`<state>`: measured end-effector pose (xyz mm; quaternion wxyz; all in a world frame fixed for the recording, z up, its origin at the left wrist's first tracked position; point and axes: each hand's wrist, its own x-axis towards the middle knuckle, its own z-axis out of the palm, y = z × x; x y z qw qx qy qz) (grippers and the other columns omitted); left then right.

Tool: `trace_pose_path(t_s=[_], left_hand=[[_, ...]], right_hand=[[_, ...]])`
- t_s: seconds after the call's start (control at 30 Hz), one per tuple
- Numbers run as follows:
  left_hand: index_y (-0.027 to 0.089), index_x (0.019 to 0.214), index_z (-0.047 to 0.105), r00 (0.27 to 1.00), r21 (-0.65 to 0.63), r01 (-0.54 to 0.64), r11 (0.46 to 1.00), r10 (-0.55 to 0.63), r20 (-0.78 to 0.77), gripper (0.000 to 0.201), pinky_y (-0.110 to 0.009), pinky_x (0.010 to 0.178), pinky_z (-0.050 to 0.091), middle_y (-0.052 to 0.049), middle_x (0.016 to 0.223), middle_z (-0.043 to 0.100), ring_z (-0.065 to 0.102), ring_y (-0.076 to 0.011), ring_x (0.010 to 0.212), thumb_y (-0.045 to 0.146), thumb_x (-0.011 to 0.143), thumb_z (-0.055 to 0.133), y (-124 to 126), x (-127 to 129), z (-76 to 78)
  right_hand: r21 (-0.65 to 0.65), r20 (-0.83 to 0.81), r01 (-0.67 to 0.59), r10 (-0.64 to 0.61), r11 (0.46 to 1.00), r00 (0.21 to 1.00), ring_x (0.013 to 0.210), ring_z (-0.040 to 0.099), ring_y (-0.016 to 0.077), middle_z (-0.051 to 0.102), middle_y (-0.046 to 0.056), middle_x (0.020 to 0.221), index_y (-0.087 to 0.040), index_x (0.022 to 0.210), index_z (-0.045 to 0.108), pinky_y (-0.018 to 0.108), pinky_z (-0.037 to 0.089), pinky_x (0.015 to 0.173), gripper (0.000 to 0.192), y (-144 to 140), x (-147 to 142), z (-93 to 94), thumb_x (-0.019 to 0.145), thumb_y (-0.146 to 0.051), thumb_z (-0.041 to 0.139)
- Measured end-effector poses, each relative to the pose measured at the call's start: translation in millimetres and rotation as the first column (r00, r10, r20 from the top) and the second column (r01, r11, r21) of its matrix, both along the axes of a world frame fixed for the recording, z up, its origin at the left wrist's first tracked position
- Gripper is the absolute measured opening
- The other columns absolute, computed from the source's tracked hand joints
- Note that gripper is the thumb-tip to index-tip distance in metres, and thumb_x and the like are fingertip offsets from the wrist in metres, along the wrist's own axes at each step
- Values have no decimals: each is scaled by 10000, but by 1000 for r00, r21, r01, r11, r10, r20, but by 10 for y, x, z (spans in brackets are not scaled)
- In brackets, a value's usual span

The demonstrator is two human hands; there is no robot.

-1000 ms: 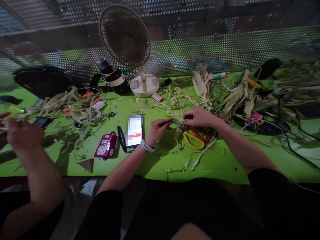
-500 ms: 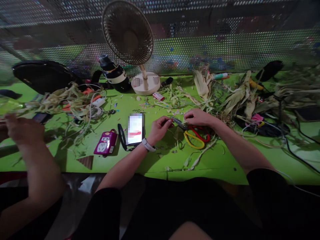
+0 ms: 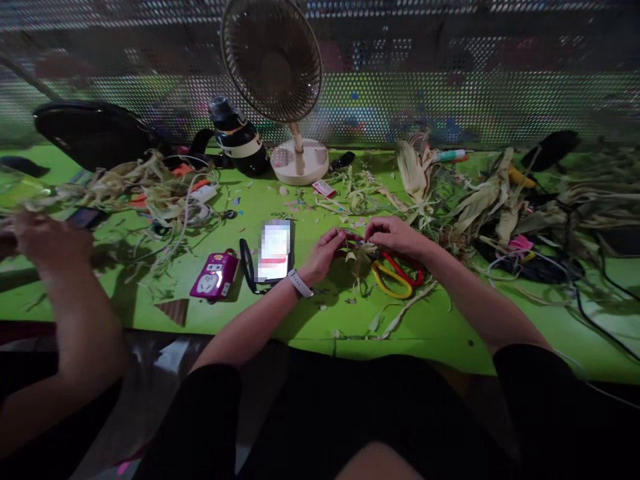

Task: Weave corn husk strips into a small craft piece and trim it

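Observation:
My left hand [image 3: 324, 255], with a pale watch on its wrist, pinches one end of a thin corn husk strip [image 3: 359, 255] over the green table. Fingers curled together, my right hand [image 3: 395, 235] grips the strip from the other side; the exact hold is partly hidden. Right below that hand lie scissors [image 3: 391, 285] with one yellow and one red handle loop, their blades mostly covered by husk and fingers. A twisted husk piece [image 3: 403, 317] rests near the table's front edge.
A lit phone [image 3: 274, 250] and a purple socket adapter [image 3: 215, 275] lie left of my hands. Behind stand a fan [image 3: 300, 163] and a black bottle [image 3: 243, 148]. Husk piles [image 3: 477, 207] and cables spread rightward. At far left another person's hand [image 3: 53, 240] works.
My hands have drawn closer together, and pale husk now shows between them, over the scissor blades. The whole view has shifted slightly.

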<state>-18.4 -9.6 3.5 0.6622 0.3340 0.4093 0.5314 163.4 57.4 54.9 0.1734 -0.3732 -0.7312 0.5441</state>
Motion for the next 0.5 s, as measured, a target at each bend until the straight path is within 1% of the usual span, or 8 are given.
trace_pose_path(t_s=[0.1, 0.17, 0.23, 0.3, 0.4, 0.5], left_hand=[[171, 814, 557, 999, -20, 1, 1000, 0, 43, 369, -220, 592, 489, -42, 924, 717, 661, -134, 753, 462, 704, 756, -16, 12, 41], [171, 823, 556, 999, -17, -4, 1000, 4, 42, 371, -219, 597, 496, -49, 965, 718, 667, -135, 762, 459, 706, 757, -35, 22, 69], [167, 837, 562, 999, -10, -14, 1000, 15, 41, 358, -228, 644, 517, -59, 1027, 711, 670, -131, 778, 446, 719, 752, -49, 33, 90], [165, 834, 558, 998, -8, -34, 999, 34, 45, 356, -248, 692, 538, -63, 1068, 702, 673, -130, 786, 441, 722, 753, -50, 43, 97], [171, 792, 522, 997, -14, -59, 998, 59, 56, 419, -282, 712, 560, -45, 1046, 702, 676, -136, 756, 467, 664, 789, -34, 59, 82], [176, 781, 507, 997, -9, -61, 998, 61, 49, 467, -306, 737, 569, -23, 999, 697, 674, -143, 763, 495, 619, 807, -28, 72, 58]], right_hand=[[17, 105, -80, 78, 997, 991, 581, 451, 95, 550, -31, 631, -152, 740, 605, 236, 331, 570, 168, -31, -2, 38, 668, -297, 560], [19, 154, -91, 87, 996, 984, 566, 446, 99, 537, -32, 606, -152, 734, 603, 238, 324, 557, 180, -54, -11, 50, 672, -316, 562], [20, 183, -81, 76, 997, 980, 545, 436, 99, 520, -35, 579, -153, 719, 594, 238, 310, 537, 188, -71, -16, 55, 681, -334, 560], [28, 186, -53, 47, 998, 981, 513, 414, 92, 496, -47, 549, -159, 726, 579, 233, 290, 519, 184, -78, -14, 52, 692, -338, 561], [80, 133, -18, 7, 997, 991, 478, 357, 76, 440, -84, 512, -170, 807, 567, 221, 258, 506, 193, -81, -6, 31, 701, -330, 583], [139, 123, -56, 39, 989, 992, 485, 344, 72, 423, -96, 514, -166, 885, 586, 215, 254, 518, 224, -90, -16, -6, 703, -296, 584]])
